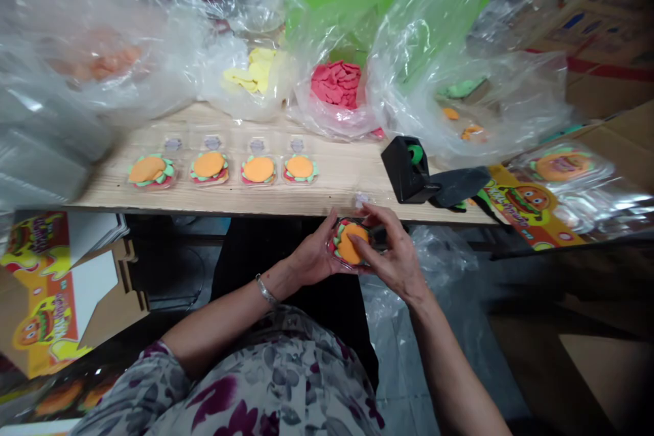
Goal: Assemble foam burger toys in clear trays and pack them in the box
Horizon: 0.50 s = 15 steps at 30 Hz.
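Both hands hold one clear plastic pack with a burger-shaped candy (pixel 350 242) just below the table's front edge. My left hand (pixel 313 257) cups the pack from the left, fingers curled round it. My right hand (pixel 393 252) grips it from the right, fingers pressed on its top and rim. On the wooden table (pixel 337 184) stand several filled burger packs (pixel 209 167) in a row.
Clear plastic bags hold orange (pixel 102 63), yellow (pixel 254 71), red (pixel 337 83) and green (pixel 460 90) candy pieces along the back. A black tape dispenser (pixel 405 167) sits right of the row. Printed burger cartons lie at left (pixel 41 286) and right (pixel 526 208).
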### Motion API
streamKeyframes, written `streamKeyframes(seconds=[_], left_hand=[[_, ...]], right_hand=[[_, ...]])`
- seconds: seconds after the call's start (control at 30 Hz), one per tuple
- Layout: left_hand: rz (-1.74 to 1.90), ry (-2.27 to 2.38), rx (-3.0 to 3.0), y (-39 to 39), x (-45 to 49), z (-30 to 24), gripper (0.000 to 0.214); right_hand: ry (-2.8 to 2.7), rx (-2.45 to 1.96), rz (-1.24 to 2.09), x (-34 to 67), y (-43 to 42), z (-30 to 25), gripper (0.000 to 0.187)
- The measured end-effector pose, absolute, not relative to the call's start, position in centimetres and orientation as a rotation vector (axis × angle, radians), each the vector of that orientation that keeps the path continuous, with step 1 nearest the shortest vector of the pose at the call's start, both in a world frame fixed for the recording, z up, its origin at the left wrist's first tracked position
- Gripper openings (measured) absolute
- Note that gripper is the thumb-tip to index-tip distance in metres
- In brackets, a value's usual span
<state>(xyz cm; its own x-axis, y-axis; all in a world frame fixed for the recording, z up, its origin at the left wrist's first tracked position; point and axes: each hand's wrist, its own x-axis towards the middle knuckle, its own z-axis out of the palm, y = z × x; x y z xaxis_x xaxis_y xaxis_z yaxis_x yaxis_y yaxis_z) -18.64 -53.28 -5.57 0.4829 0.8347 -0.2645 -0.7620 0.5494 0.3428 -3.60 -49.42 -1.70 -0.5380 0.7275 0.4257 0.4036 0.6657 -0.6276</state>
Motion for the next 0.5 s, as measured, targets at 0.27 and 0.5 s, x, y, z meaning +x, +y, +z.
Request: streamKeyframes(seconds=[0.27,0.5], left_hand=[[1.025,0.376,0.187,-53.0,-18.6,-5.9,0.061],[0.947,0.265,0.193,-53.2,-19.4,-5.2,0.068]], right_hand=[[-2.303,-0.800,0.520,-3.9,-50.4,-1.8,0.034],[-1.709,-1.187,0.505,-2.1,-47.6,-1.8,0.042]])
